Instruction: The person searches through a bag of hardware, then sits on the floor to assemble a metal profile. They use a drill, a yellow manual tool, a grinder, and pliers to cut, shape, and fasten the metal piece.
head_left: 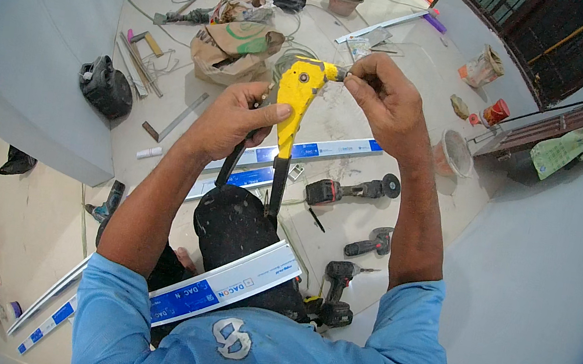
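Note:
A yellow hand riveter [294, 100] with black handles is held up in front of me, its nose turned right. My left hand [235, 118] is closed around its body from the left, thumb across the yellow side; the handles hang apart below. At the nose tip, my right hand [388, 102] pinches with thumb and fingertips; whatever is between them is too small to make out. Across my lap lies a white metal profile [259, 278] with blue protective film. Below the riveter is my bent knee [233, 222] in dark trousers.
On the floor to the right lie an angle grinder [354, 189], a small drill [370, 243] and a cordless driver [338, 293]. Further profiles [337, 148] lie ahead. A paper sack [234, 51], a black jerrycan [106, 87] and buckets [453, 153] stand around.

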### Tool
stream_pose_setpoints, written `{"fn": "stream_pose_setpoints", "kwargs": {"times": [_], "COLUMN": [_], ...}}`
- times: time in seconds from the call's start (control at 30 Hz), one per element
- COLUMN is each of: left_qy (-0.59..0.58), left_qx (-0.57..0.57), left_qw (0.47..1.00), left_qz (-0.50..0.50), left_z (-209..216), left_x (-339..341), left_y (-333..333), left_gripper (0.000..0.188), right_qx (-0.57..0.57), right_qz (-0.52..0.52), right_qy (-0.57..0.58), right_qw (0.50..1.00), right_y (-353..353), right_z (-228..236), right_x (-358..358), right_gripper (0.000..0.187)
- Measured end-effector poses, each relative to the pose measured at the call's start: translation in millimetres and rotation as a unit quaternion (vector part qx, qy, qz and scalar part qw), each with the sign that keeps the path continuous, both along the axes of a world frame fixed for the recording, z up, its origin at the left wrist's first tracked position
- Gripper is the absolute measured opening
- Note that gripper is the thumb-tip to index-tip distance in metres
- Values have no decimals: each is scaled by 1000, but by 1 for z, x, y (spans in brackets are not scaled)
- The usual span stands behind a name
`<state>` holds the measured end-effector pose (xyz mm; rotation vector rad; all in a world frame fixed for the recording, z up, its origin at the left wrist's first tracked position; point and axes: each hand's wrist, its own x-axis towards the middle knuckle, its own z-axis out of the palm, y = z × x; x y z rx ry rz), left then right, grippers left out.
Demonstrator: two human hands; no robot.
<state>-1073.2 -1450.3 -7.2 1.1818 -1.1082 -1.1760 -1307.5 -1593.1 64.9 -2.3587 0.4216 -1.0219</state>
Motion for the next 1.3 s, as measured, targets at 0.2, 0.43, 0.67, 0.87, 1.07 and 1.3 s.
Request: {"fn": "stream_pose_setpoints", "kwargs": {"times": [0.2, 0.43, 0.67, 0.87, 1.07, 1.3], "left_qy": [-15, -28, -60, -59, -79, -79], "left_qx": [-1, 10, 3, 59, 54, 45], "left_qw": [1000, 999, 998, 996, 995, 996], "left_qz": [15, 23, 19, -22, -12, -10], "left_z": [-3, -2, -1, 2, 8, 8], "left_x": [-2, -7, -1, 19, 19, 14], "left_y": [1, 2, 6, 12, 17, 18], "left_gripper": [38, 40, 41, 44, 45, 47], "right_qx": [147, 1, 149, -245, -170, -174], "right_qz": [-6, -5, 60, 7, 9, 40], "right_qy": [44, 15, 133, 82, 66, 28], "right_qw": [988, 1000, 978, 966, 983, 984], "right_y": [-6, -2, -8, 5, 10, 4], "right_z": [-5, -11, -7, -11, -9, -8], "right_x": [-4, -9, -17, -11, -5, -10], "right_gripper": [10, 16, 12, 14, 13, 15]}}
